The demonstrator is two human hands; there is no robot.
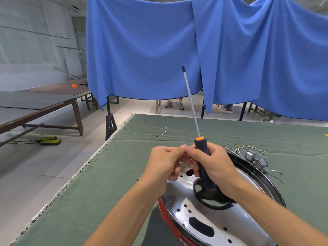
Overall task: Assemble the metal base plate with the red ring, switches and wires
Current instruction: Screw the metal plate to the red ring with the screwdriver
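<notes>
Base plate [209, 217] seated in red ring [164, 213]; switches [255, 158] and wires [237, 150] loose — unfastened. Right hand [215, 167] gripping screwdriver [202, 157]; left hand [165, 164] fingertips pinched — contents unclear.

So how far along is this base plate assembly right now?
Done: the metal base plate sits in the red ring, switches wired at its far edge. In hand: right hand grips the screwdriver, tip up; left hand pinches something unseen. Left: one loose wire on the cloth.
</notes>
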